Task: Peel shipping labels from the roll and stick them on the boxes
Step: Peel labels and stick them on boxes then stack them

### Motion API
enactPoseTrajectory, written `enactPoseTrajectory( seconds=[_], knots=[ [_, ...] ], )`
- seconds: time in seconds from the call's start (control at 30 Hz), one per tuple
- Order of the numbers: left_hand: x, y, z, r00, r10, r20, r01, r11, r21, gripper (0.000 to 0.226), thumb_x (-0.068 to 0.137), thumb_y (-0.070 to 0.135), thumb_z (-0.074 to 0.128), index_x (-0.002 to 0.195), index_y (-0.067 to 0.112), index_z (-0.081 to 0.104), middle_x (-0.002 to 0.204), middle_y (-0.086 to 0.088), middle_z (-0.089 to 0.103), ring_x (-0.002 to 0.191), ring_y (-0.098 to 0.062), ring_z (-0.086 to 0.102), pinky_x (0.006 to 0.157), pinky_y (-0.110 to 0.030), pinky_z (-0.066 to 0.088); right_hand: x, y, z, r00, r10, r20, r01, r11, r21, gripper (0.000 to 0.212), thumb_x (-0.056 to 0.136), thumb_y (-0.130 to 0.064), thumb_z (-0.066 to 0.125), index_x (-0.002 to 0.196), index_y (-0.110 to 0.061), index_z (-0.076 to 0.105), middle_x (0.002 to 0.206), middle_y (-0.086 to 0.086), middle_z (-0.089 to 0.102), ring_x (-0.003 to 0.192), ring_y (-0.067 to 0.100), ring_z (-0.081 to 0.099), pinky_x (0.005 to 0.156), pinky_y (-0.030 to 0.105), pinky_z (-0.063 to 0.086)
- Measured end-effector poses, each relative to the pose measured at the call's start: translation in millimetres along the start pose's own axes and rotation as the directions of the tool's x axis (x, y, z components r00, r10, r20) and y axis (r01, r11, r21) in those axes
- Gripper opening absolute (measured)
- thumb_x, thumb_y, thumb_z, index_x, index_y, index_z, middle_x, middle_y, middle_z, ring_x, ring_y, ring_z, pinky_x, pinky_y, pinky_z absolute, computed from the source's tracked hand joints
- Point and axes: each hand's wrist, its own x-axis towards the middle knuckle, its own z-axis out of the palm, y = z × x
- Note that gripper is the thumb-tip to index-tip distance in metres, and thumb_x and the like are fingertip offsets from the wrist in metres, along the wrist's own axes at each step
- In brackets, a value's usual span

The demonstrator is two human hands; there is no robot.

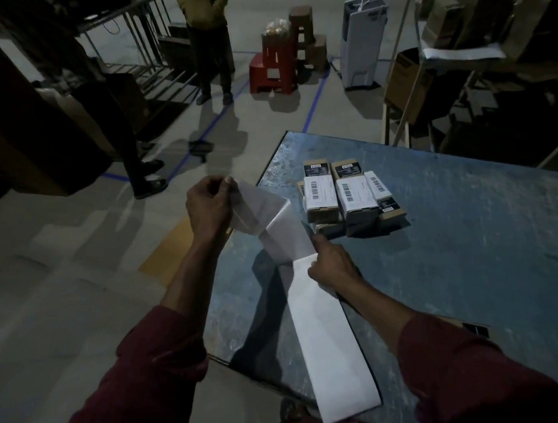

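A long white label strip [327, 330] is held between both hands above the near left corner of a scuffed blue-grey metal table [464, 235]. The left hand [208, 203] is raised off the table's left edge, fingers curled, with the upper end of the strip pinched between thumb and fingertips. That upper part (glossy, semi-translucent, creased) is bent back toward the table, so it looks like backing or a lifted label; which one cannot be told. The right hand [331, 265] is lower, over the table, fingers curled, and the strip's right edge is gripped at the fold where the glossy part meets the opaque white part. From there the opaque run is draped down across the table and over its near edge.

A cluster of small cardboard boxes [350, 198] is set on the table just beyond the right hand, packed touching one another. White barcode labels are seen on at least three of the top faces. Two boxes at the back show dark printed panels.

Dark red sleeves are worn on both forearms. On the floor beyond: red plastic stools [273, 69], stacked brown cartons, a white upright appliance [361, 41], blue floor tape, and two people standing (legs only).
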Motion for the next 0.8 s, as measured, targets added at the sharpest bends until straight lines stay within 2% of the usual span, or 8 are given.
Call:
enactPoseTrajectory(
  seconds=[0.1,0.23,0.4,0.47,0.5,0.57,0.63,0.8],
  knots=[
    [8,4,-6,0.983,0.077,-0.164,-0.079,0.997,-0.006,0.02,0.095,0.037,0.064,0.09,0.024,0.077,0.085,0.0,0.076,0.082,-0.019,0.073,0.079,-0.047,0.061,0,-4,3,1.0,0.001,-0.015,-0.002,1.0,-0.028,0.028,0.066,-0.032,0.055,0.092,-0.026,0.049,0.095,0.007,0.068,0.089,0.035,0.069,0.071,0.038,0.058],
    [11,11,-10,0.948,0.142,-0.286,-0.16,0.986,-0.04,0.023,0.098,0.04,0.063,0.096,0.021,0.076,0.088,0.001,0.075,0.084,-0.019,0.072,0.077,-0.049,0.059,4,0,6,0.998,-0.004,-0.062,0.001,0.998,-0.056,0.022,0.07,-0.026,0.057,0.09,-0.019,0.052,0.107,0.012,0.065,0.097,0.038,0.067,0.074,0.038,0.056],
    [-49,27,7,0.889,0.423,-0.175,-0.426,0.905,0.026,0.014,0.101,0.02,0.067,0.103,0.009,0.077,0.089,0.006,0.072,0.077,0.006,0.063,0.071,-0.027,0.054,0,6,2,0.97,-0.061,-0.234,0.064,0.998,0.006,0.026,0.088,-0.033,0.062,0.109,-0.018,0.068,0.109,0.01,0.067,0.103,0.035,0.064,0.081,0.04,0.054],
    [-86,20,19,0.784,0.62,-0.045,-0.612,0.782,0.12,0.01,0.098,0.01,0.07,0.104,0.007,0.078,0.091,-0.001,0.076,0.079,-0.004,0.067,0.071,-0.026,0.051,-10,0,-14,0.957,0.066,-0.281,-0.008,0.979,0.202,0.024,0.098,-0.038,0.06,0.104,-0.018,0.073,0.105,0.009,0.073,0.101,0.032,0.067,0.083,0.038,0.053],
    [-104,15,26,0.711,0.703,0.023,-0.696,0.699,0.165,0.009,0.096,0.007,0.072,0.103,0.007,0.078,0.093,-0.005,0.077,0.079,-0.014,0.068,0.071,-0.029,0.05,-20,-2,-27,0.956,0.164,-0.242,-0.058,0.918,0.393,0.035,0.101,-0.048,0.057,0.101,-0.018,0.075,0.101,0.008,0.075,0.097,0.031,0.07,0.084,0.039,0.055],
    [-136,1,38,0.576,0.809,0.12,-0.812,0.55,0.195,0.01,0.094,0.005,0.076,0.102,0.007,0.08,0.098,-0.009,0.078,0.08,-0.025,0.069,0.071,-0.035,0.05,-44,-3,-51,0.95,0.308,-0.048,-0.156,0.601,0.784,0.066,0.099,-0.072,0.044,0.099,-0.015,0.078,0.094,0.01,0.079,0.089,0.03,0.075,0.083,0.043,0.059],
    [-164,-8,49,0.478,0.857,0.192,-0.878,0.46,0.13,0.013,0.09,0.006,0.081,0.104,0.007,0.082,0.106,-0.009,0.077,0.088,-0.029,0.071,0.075,-0.04,0.048,-71,8,-70,0.938,0.319,0.134,-0.247,0.347,0.905,0.079,0.092,-0.082,0.04,0.103,-0.014,0.079,0.096,0.01,0.08,0.085,0.027,0.076,0.079,0.041,0.056],
    [-215,-22,69,0.408,0.847,0.341,-0.895,0.445,-0.034,0.023,0.089,0.013,0.083,0.112,0.012,0.082,0.121,-0.01,0.074,0.103,-0.035,0.068,0.085,-0.045,0.047,-126,42,-88,0.927,0.362,0.097,-0.209,0.284,0.936,0.022,0.099,-0.023,0.067,0.111,-0.008,0.077,0.103,0.011,0.08,0.09,0.027,0.076,0.078,0.038,0.06]
  ],
)
